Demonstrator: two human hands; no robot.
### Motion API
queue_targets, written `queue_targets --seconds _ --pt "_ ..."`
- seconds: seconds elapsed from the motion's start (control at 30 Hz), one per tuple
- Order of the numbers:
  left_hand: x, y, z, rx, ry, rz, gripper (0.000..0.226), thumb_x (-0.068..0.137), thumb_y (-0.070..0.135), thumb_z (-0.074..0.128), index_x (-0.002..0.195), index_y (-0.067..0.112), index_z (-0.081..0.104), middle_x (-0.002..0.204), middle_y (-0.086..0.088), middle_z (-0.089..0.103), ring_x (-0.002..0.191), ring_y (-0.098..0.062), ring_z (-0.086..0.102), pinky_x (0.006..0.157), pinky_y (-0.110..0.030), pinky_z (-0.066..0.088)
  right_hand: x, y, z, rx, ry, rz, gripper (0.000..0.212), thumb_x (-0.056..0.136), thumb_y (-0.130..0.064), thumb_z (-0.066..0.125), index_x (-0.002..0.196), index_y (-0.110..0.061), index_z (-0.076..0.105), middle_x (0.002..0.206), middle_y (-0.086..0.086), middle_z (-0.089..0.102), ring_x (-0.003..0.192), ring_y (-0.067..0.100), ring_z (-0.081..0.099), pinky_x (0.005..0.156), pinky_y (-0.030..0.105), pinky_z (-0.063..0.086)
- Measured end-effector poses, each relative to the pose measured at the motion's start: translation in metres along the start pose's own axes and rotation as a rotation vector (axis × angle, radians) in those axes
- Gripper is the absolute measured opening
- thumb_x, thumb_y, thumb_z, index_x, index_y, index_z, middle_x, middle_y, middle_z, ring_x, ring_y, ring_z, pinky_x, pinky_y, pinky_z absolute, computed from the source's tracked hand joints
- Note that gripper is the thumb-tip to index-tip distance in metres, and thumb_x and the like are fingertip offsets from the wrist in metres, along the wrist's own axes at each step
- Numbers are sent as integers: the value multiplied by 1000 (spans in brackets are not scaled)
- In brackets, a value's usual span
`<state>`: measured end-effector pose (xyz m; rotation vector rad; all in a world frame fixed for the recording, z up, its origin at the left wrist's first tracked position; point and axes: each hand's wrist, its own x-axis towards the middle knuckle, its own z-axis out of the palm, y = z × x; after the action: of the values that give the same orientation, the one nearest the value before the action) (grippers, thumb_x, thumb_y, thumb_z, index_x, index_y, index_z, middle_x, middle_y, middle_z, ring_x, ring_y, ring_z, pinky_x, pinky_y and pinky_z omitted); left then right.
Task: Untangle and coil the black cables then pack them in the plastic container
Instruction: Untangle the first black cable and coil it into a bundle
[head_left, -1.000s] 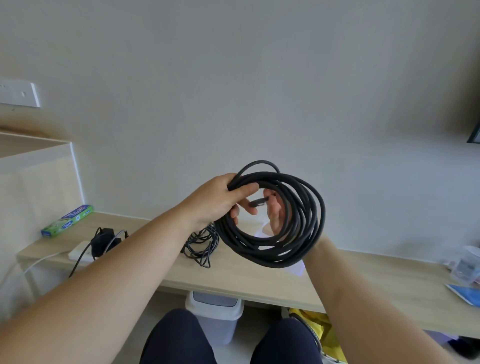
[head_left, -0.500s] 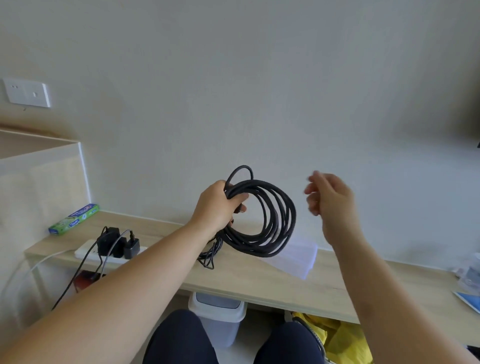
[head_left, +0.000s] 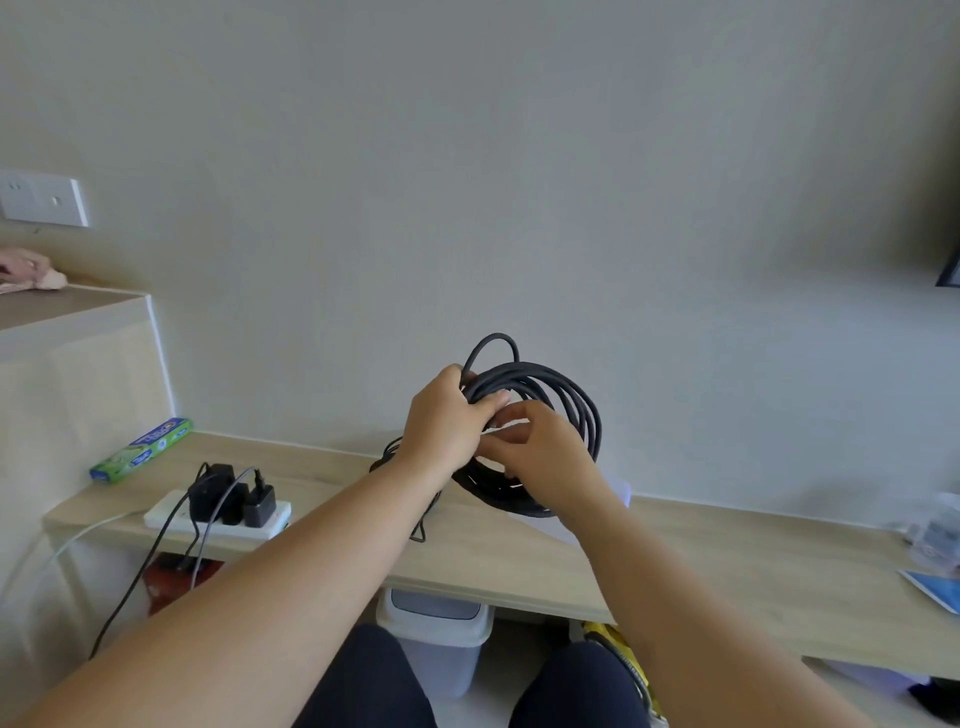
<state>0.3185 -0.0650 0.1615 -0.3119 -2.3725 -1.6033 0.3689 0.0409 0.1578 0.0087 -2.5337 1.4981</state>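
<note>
Black cable coil (head_left: 566, 395) hangs upright in the air above the desk (head_left: 727, 551), not yet packed. At the desk's left I note a loaded power strip (head_left: 218, 517), then a second black cable (head_left: 395, 457), tangled and partly hidden behind my left forearm. Left hand (head_left: 447, 421) clenches the coil's upper-left strands, I judge to stop the loops springing apart. Right hand (head_left: 545, 452) curls its fingers onto strands beside the left thumb, probably securing the end; which strand, I cannot tell. The plastic container (head_left: 618, 493) waits behind it.
</note>
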Motion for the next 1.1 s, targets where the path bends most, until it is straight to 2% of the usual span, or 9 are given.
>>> queue_targets --seconds 0.1,0.17,0.3,0.43,0.6,0.73,0.87,0.97,1.1 --pt "1 -3 2 -16 -16 1 29 86 34 66 101 12 56 91 -2 65 84 -20 62 70 -28 47 1 -2 -2 131 -5 49 21 83 -24 68 101 -17 59 86 -5 68 65 4 56 51 6 42" --pt "1 -3 3 2 -26 10 31 86 36 66 103 12 56 92 -2 65 83 -21 62 70 -29 48 2 -3 -1 190 7 84 14 84 -20 64 98 -16 60 80 -5 66 62 5 54 45 3 38" --pt "2 -1 3 -3 -3 47 29 87 35 65 102 12 54 89 -2 67 79 -20 64 69 -30 51 1 -3 11 383 87 73 22 88 -14 58 108 -21 55 83 -6 69 63 -1 61 47 6 40" --pt "5 1 0 -62 8 38 28 86 34 66 100 13 54 88 -6 68 72 -22 64 68 -36 55 1 -4 13 445 149 -38 23 88 -10 60 102 -28 56 76 -6 72 63 -5 63 53 3 43" --pt "2 -3 -6 -58 -30 47 27 87 35 65 99 13 54 83 -2 66 53 -14 56 51 -21 46 0 1 11 373 128 1 17 84 -8 59 96 -19 57 86 3 70 62 4 63 55 15 46" --pt "3 -12 -8 -44 -35 18 25 90 33 62 100 11 55 79 0 69 47 -13 49 41 -15 40 -3 6 11 450 101 59 16 85 -1 49 95 -13 55 75 7 58 55 15 56 49 25 45" --pt "4 -15 -5 0 -33 30 26 91 35 61 103 13 53 75 -1 62 54 -13 50 52 -23 41 -2 4 13 493 81 83 8 86 -12 59 93 -10 55 75 7 57 55 17 59 50 24 48" --pt "7 -16 -3 11 -22 35 25 91 36 60 102 14 52 78 1 58 63 -15 53 58 -26 42 0 3 11 479 63 83 22 85 -24 69 96 -8 58 78 8 63 56 15 64 53 21 52" --pt "20 -27 -12 52 2 14 30 90 38 60 105 13 52 81 -1 57 68 -21 53 69 -36 48 -6 10 5 124 19 -15 8 87 -10 61 91 -17 59 71 5 62 50 11 60 55 23 54"
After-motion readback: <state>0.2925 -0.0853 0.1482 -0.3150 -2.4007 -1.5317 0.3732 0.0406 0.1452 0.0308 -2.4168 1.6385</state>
